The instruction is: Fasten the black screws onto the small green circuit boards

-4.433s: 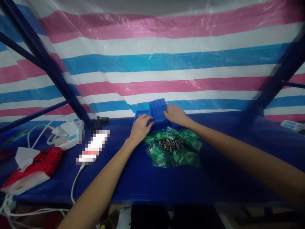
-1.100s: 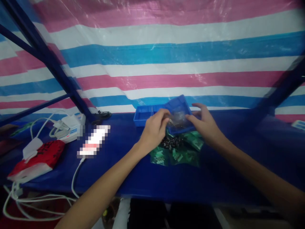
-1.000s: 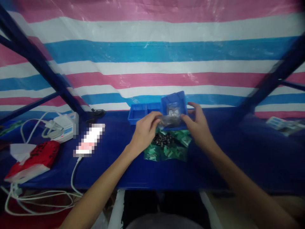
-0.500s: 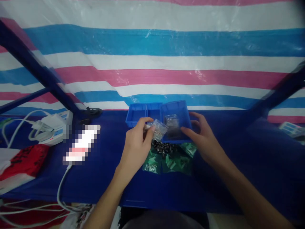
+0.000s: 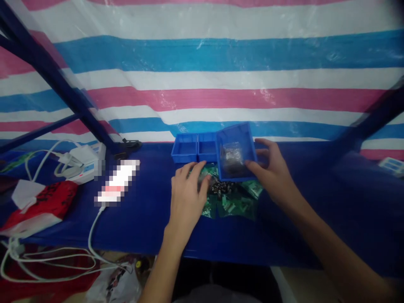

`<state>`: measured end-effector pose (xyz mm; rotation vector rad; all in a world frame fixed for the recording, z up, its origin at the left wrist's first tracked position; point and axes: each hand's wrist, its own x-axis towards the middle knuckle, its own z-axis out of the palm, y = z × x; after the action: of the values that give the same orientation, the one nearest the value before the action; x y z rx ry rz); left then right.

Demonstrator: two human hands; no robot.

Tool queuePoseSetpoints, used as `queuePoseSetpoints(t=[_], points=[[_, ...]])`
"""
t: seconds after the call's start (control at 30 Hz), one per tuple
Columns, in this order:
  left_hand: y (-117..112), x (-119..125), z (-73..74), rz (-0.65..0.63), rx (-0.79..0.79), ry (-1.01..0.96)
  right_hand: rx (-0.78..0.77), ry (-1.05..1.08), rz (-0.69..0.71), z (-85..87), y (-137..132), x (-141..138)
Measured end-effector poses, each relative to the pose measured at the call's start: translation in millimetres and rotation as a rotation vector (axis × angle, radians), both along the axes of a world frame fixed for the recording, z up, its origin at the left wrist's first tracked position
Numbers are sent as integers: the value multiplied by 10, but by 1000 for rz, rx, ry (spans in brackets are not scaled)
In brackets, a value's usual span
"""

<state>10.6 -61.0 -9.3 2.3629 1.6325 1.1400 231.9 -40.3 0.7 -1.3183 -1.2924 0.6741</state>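
My right hand [image 5: 271, 168] grips the right side of a blue plastic bin [image 5: 222, 168], thumb inside its wall and fingers outside. The bin is raised and tilted towards me, with a clear plastic bag [image 5: 232, 158] of small, unclear contents in it. My left hand [image 5: 188, 189] reaches down at the left of a pile, thumb and fingers apart. A greyish clear bag [image 5: 201, 180] shows dimly between them, partly hidden. Small black-and-silver parts [image 5: 221, 188] lie loose in the pile, among green bags [image 5: 238, 206] holding pale pieces.
A blue two-compartment tray [image 5: 185, 159] stands behind the pile. Leftward on the blue table [image 5: 142, 219] are a blurred-out phone-like object [image 5: 118, 181] on a white cable, a power strip [image 5: 91, 162] and a red-and-white packet [image 5: 59, 202]. Blue frame bars rise at both sides before a striped sheet.
My left hand has lowered the clear bag from beside the bin to the pile, and its fingers have spread. The bin has tilted more in my right hand. The camera view has shifted.
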Motion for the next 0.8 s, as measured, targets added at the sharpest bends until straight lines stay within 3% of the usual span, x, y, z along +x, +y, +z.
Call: queuePoseSetpoints(t=[0.13, 0.3, 0.47, 0.57, 0.7, 0.8], points=[[79, 171, 136, -205, 99, 143, 21, -1, 59, -65, -21, -70], [293, 266, 181, -266, 80, 345, 71, -107, 24, -102, -29, -89], [429, 192, 226, -404, 120, 213, 70, -62, -19, -130, 41, -56], [541, 150, 313, -489, 67, 84, 62, -84, -45, -103, 104, -11], [765, 101, 346, -486, -37, -63, 79, -186, -39, 1, 160, 56], [900, 71, 244, -458, -120, -198, 173, -281, -25, 64, 142, 68]])
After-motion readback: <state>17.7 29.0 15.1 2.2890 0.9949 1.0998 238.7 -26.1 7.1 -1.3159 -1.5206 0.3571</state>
